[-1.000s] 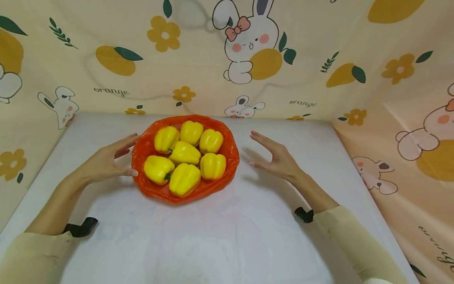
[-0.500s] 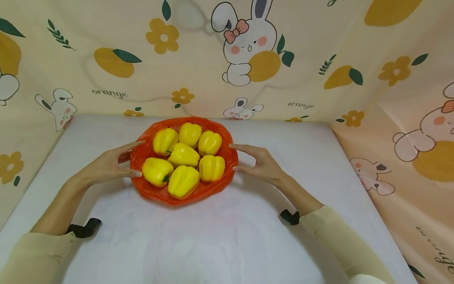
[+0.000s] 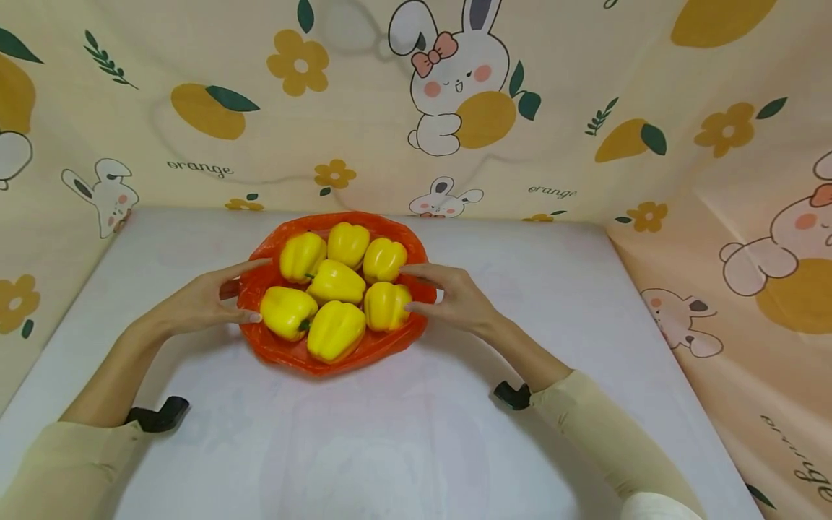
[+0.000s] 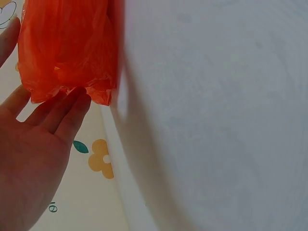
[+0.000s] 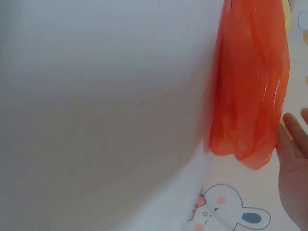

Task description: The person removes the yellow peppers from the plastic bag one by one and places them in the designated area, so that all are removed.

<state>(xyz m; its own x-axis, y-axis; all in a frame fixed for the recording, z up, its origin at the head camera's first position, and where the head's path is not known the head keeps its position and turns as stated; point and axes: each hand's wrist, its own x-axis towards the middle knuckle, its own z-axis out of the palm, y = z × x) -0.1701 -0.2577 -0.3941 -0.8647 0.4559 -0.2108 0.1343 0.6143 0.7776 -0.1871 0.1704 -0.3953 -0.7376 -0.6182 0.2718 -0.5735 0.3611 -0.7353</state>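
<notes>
A red plastic bag (image 3: pixel 260 348), its mouth spread wide in a round shape, sits on the white table holding several yellow bell peppers (image 3: pixel 336 282). At its left rim is my left hand (image 3: pixel 201 302), thumb and index finger reaching over the edge. In the left wrist view, the extended fingers of that hand meet the bag's side (image 4: pixel 67 43). My right hand (image 3: pixel 455 297) reaches over the right rim, its thumb and index fingertips spread beside the rightmost pepper (image 3: pixel 388 307); whether they touch it, I cannot tell. The right wrist view shows the bag's crinkled side (image 5: pixel 250 82) near the fingers.
The white table (image 3: pixel 364 440) ends at the back against a cream cloth (image 3: pixel 559 79) printed with rabbits and oranges. More of this cloth hangs at both sides. Dark wrist-worn devices (image 3: pixel 162 414) stick out at the sleeves.
My right hand has moved left from beside the bag to over its right rim. The left hand has shifted slightly right, its fingertips now over the left rim. The peppers stay put.
</notes>
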